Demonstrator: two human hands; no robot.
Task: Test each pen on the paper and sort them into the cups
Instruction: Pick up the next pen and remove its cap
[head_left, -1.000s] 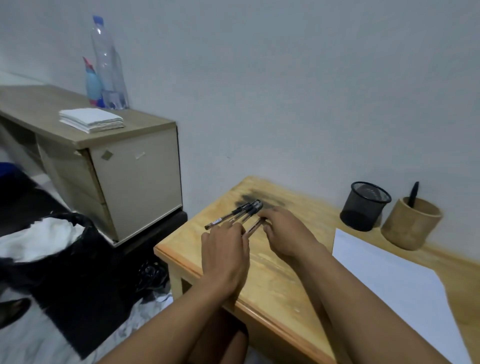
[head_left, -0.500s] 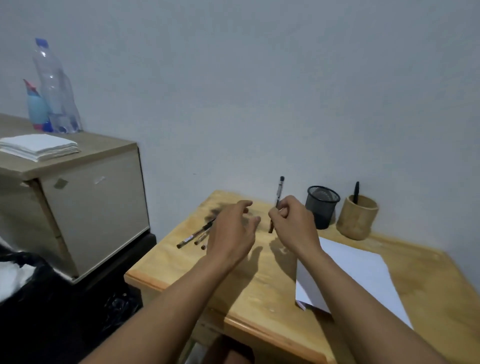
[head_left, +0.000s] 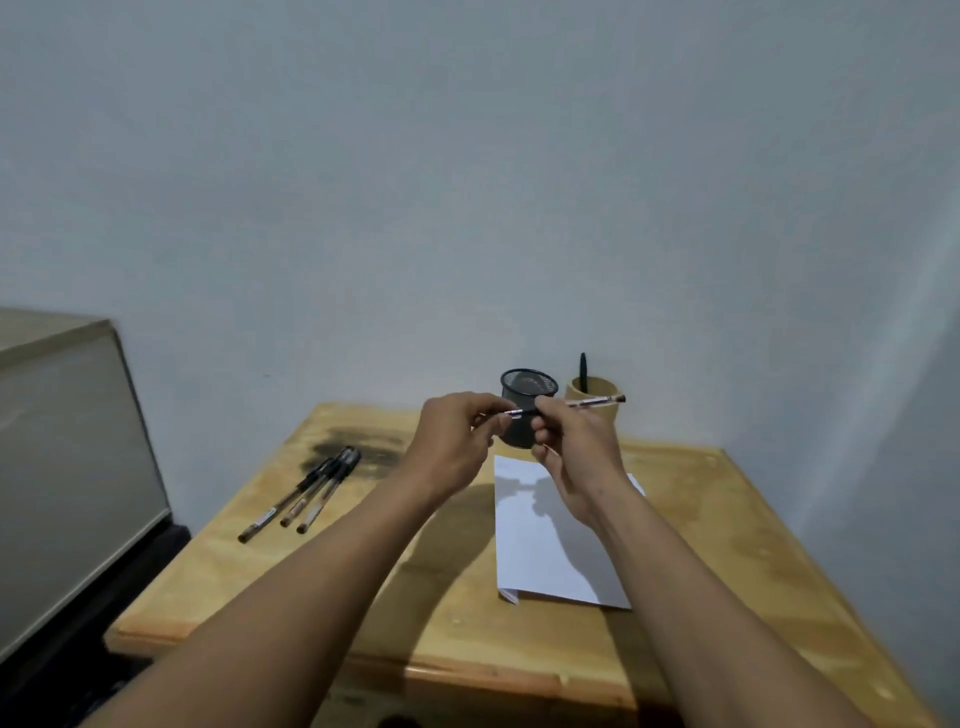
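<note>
I count five pens in all: three loose pens on the worktop, one held pen gripped by my two hands, left hand and right hand, and one black pen standing in a cup. There are two cups, one mesh cup and one wooden cup, and one sheet of paper.

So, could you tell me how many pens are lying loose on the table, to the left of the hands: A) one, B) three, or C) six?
B: three pens lie side by side on the table, while the left hand and right hand hold a fourth pen.
</note>
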